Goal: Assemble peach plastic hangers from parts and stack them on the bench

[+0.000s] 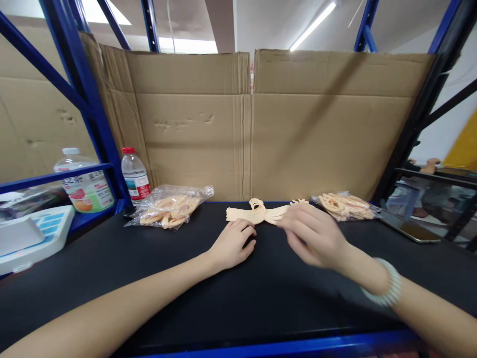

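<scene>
A stack of small cream-coloured plastic hangers [257, 212] lies on the black table [238, 298], near the cardboard wall. My left hand [233, 243] rests on the table just in front of the stack's left end, fingers loosely curled, holding nothing. My right hand [313, 233] hovers over the stack's right end, blurred, fingers bent down toward the hangers; it hides that end, and whether it grips them I cannot tell. A white bead bracelet [385, 289] circles my right wrist.
Two clear bags of the same hangers lie on the table: one at the left [169, 206], one at the right [346, 205]. A water bottle [134, 176] stands at the back left. A white scale [33, 236] and a drink jug [85, 186] sit left. A phone [410, 229] lies right.
</scene>
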The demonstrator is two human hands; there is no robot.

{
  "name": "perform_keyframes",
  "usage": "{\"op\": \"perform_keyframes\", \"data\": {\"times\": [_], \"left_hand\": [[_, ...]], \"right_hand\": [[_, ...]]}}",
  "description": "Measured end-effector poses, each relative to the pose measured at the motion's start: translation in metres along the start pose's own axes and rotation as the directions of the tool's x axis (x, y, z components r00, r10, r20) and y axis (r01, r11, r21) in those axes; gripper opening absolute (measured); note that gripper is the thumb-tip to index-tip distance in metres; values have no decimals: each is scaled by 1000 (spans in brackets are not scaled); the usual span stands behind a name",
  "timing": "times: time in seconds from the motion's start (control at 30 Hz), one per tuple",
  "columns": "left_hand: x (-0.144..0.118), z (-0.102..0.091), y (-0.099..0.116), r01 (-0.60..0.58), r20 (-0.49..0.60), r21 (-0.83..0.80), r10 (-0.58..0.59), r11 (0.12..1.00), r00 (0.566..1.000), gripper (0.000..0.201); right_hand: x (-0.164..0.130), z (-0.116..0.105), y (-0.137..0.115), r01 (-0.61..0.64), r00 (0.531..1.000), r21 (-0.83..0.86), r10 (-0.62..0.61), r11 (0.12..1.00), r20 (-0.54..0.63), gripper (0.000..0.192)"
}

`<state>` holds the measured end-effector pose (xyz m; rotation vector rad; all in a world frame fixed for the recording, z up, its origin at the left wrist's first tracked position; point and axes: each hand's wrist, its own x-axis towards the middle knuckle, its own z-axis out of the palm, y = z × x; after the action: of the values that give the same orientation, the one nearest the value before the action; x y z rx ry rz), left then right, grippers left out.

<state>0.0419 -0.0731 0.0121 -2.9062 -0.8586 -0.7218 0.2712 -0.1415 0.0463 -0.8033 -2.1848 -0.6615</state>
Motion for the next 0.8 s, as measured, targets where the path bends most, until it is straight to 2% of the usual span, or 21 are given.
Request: {"op": "perform_keyframes", "data": {"times": [0.03,0.07,0.1,0.13,0.17,0.23,0.27,0.5,0.6,0.67,0.73,0.8], "left_hand": [[0,0,0,-6,-8,1,6,1000,1000,14],[1,-1,1,-10,-13,1,10,1000,1000,13],[1,-1,1,-11,-16,0,11,1000,1000,12],[2,-1,1,-10,-18,-2,10,1000,1000,11],[2,-1,1,-10,-19,-3,10,1000,1000,11],[3,-1,1,-11,-20,-8,10,1000,1000,9],[2,-1,1,-11,-21,-11,11,1000,1000,9],[-2,0,0,-54,-79,-38,51,998,996,18],[6,-10,10,-129,-156,-67,117,989,981,20],[10,-16,19,-205,-241,-123,171,971,955,22],[-4,-12,25,-285,-325,-200,211,937,922,25],[-47,8,24,-304,-346,-274,201,912,916,30]], "right_hand": [[1,9,10,-78,994,2,77,997,84,31],[2,19,22,-163,968,-6,161,987,194,39],[1,30,33,-241,919,-26,237,970,314,50],[0,42,45,-291,854,-54,285,955,435,66],[-1,53,54,-323,789,-82,316,943,526,73],[-5,72,68,-355,705,-116,347,928,618,76],[-6,79,72,-358,692,-119,349,926,632,75],[-4,106,74,-374,710,-121,368,920,600,68],[-4,110,75,-391,719,-122,385,912,579,66],[-4,111,75,-402,723,-121,396,907,566,65],[-4,109,74,-413,735,-123,409,903,541,63],[-4,104,71,-414,761,-119,415,903,499,60]]}}
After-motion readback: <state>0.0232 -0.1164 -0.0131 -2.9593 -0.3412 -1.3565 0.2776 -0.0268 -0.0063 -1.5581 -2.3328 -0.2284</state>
